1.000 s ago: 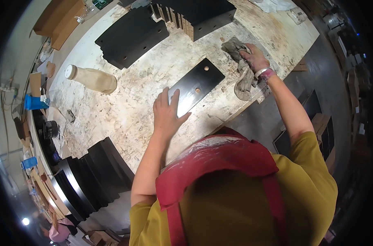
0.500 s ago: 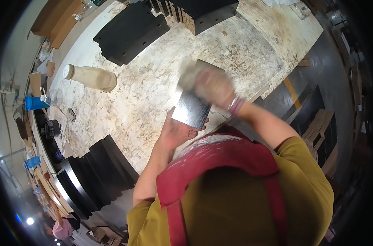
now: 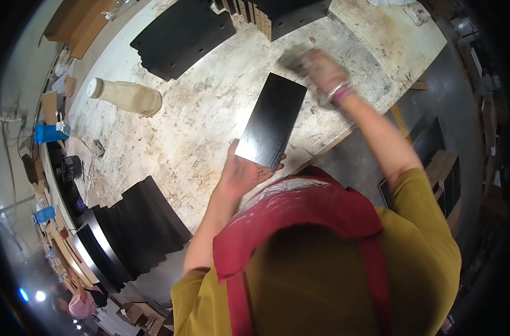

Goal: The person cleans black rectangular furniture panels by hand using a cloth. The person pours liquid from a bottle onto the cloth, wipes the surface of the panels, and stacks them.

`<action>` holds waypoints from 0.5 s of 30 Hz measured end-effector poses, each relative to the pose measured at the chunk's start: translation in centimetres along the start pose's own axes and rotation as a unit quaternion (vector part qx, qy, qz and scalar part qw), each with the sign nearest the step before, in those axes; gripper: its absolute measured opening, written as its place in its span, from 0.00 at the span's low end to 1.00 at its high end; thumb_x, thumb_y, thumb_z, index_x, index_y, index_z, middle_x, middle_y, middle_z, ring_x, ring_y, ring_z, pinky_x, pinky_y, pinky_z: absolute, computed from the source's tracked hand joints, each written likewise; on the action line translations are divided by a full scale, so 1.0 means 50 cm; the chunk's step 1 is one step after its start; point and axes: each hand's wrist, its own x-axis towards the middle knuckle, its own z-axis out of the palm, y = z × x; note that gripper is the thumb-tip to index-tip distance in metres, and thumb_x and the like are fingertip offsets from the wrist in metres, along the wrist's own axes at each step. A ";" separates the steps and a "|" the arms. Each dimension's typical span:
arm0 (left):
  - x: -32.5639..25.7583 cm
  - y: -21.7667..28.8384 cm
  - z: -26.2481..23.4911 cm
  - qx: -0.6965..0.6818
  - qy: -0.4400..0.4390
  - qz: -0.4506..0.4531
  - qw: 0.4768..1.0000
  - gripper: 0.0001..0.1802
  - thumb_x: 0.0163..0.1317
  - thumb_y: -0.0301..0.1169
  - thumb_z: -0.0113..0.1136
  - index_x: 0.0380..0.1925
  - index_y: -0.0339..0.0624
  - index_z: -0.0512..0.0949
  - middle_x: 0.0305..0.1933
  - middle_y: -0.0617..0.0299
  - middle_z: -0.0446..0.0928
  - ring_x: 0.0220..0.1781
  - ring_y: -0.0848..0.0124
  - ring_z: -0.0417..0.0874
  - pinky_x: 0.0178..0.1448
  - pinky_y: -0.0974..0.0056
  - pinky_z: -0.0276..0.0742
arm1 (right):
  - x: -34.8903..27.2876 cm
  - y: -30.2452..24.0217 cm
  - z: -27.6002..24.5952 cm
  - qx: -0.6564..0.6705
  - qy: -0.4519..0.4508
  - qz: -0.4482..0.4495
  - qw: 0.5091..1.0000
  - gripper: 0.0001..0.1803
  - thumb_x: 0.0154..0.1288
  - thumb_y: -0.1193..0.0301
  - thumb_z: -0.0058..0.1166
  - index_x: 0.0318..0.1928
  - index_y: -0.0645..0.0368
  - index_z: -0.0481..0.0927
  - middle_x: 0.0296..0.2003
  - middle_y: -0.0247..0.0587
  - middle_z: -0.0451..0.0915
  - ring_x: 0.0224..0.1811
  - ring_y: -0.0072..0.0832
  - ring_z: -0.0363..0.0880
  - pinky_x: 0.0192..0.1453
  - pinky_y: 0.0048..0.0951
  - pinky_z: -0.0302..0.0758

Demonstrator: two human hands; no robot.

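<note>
My left hand [image 3: 242,175] grips the lower end of a flat black rectangular panel [image 3: 274,117], with fingertips showing at its right edge. The panel is tilted, its far end pointing up and slightly right, and its glossy face catches light near my hand. Beyond the panel to the right, my right hand [image 3: 326,71] is closed on a greyish rag [image 3: 293,60], blurred by motion. Rag and hand are apart from the panel, over a grey-smeared area of the worktable [image 3: 196,143].
A cloudy bottle with a white cap [image 3: 125,96] lies on the table's left. Black panels [image 3: 183,40] lie at the far side, and a fanned stack of black panels [image 3: 140,232] stands at the near left. Another person [image 3: 82,304] is at the lower left.
My right hand with the rag has moved off the panel, away to the far right. The panel's whole face now shows. My left hand keeps its hold.
</note>
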 end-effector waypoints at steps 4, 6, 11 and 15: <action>-0.056 0.004 0.040 0.275 0.211 0.081 0.934 0.52 0.61 0.73 0.27 0.61 0.35 0.66 0.44 0.40 0.81 0.51 0.49 0.82 0.51 0.58 0.79 | 0.049 0.186 -0.040 0.035 -0.014 0.039 0.999 0.26 0.64 0.58 0.54 0.58 0.59 0.74 0.57 0.52 0.73 0.59 0.45 0.72 0.64 0.35 0.67; -0.119 0.042 0.004 0.489 0.270 0.091 0.825 0.44 0.65 0.67 0.36 0.54 0.33 0.73 0.43 0.43 0.82 0.41 0.59 0.85 0.45 0.63 0.80 | 0.008 0.203 -0.031 0.093 -0.007 0.073 0.993 0.28 0.64 0.57 0.54 0.59 0.61 0.73 0.57 0.55 0.73 0.61 0.47 0.71 0.65 0.35 0.66; -0.085 0.047 0.119 0.765 0.358 0.398 0.358 0.25 0.61 0.36 0.63 0.54 0.32 0.74 0.48 0.45 0.80 0.48 0.60 0.82 0.53 0.63 0.76 | -0.045 0.142 -0.063 0.136 0.012 0.065 0.988 0.26 0.63 0.59 0.55 0.58 0.60 0.74 0.53 0.52 0.76 0.57 0.46 0.73 0.63 0.34 0.67; 0.071 0.030 0.107 0.878 0.327 0.325 0.128 0.50 0.51 0.52 0.66 0.67 0.36 0.58 0.71 0.42 0.58 0.72 0.47 0.58 0.71 0.44 0.55 | -0.072 0.010 -0.074 0.032 0.034 -0.092 0.995 0.18 0.61 0.60 0.57 0.51 0.50 0.79 0.48 0.38 0.77 0.47 0.36 0.79 0.47 0.34 0.76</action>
